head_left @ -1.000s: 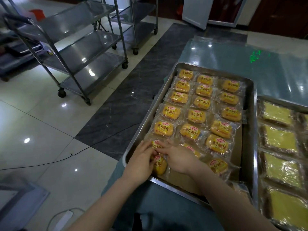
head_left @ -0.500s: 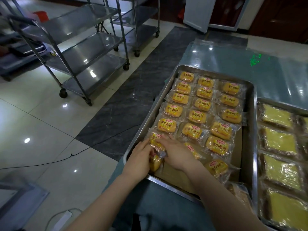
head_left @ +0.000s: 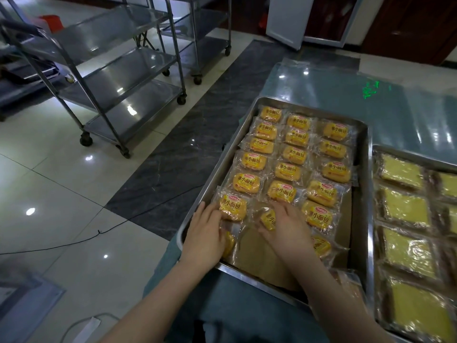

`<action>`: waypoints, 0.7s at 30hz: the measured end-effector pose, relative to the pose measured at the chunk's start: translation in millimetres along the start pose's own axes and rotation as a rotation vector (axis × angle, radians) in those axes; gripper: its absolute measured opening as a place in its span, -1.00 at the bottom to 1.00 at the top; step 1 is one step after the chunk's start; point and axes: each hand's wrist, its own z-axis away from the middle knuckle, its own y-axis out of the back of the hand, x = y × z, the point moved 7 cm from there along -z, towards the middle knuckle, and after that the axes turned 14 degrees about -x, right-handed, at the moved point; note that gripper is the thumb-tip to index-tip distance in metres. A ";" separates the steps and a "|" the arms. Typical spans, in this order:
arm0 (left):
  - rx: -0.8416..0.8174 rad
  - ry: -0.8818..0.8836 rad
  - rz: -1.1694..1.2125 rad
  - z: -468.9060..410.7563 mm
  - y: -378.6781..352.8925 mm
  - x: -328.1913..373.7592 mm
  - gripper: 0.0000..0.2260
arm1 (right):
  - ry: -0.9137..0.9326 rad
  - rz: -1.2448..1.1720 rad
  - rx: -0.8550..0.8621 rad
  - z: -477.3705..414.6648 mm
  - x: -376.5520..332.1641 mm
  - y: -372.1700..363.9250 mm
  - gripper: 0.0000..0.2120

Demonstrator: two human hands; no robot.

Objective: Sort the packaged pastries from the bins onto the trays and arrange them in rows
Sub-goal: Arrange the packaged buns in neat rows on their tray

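A steel tray [head_left: 223, 157] on the table holds three rows of yellow small-bread packets [head_left: 284, 191] in clear wrap. My left hand [head_left: 205, 235] lies at the tray's near left corner, over one packet [head_left: 228, 243], and its fingertips touch the packet [head_left: 232, 207] at the near end of the left row. My right hand [head_left: 288, 227] rests on the middle row's near end, thumb and fingers around a tilted packet [head_left: 268, 219]. Another packet [head_left: 321, 246] lies just right of that wrist. Brown paper shows on the bare tray floor.
A second tray [head_left: 415, 158] on the right holds square yellow cakes [head_left: 405, 209] in clear wrap. The table [head_left: 333, 87] has a shiny blue-green cover. Wheeled steel racks [head_left: 118, 78] stand on the tiled floor to the left. A black cable [head_left: 74, 241] crosses the floor.
My hands have come apart. The right hand moved right to the middle row with a packet, and the left hand stays at the near left corner. A left-row packet now lies uncovered.
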 end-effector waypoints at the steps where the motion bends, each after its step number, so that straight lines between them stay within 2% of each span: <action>1: -0.001 -0.025 -0.003 -5.0 -0.5 5.3 -0.70 | -0.030 0.027 -0.032 3.4 3.7 -3.9 -0.34; 4: -0.122 -0.065 -0.110 -24.4 -11.3 15.2 -0.53 | -0.013 0.062 -0.089 7.4 2.6 -15.3 -0.37; 7: -0.344 -0.039 -0.337 -36.7 -35.6 7.4 -0.38 | 0.049 0.096 -0.054 5.5 0.2 -13.3 -0.39; 9: -0.423 -0.028 -0.402 -38.3 -46.0 -0.3 -0.32 | 0.063 0.134 -0.044 2.8 1.0 -10.9 -0.42; 17: -0.421 -0.028 -0.408 -37.0 -49.9 -4.2 -0.28 | 0.082 0.134 -0.068 -3.1 -1.0 -6.3 -0.43; 21: -0.395 -0.021 -0.365 -33.6 -42.8 0.2 -0.32 | -0.004 0.084 -0.051 14.4 27.2 4.4 -0.37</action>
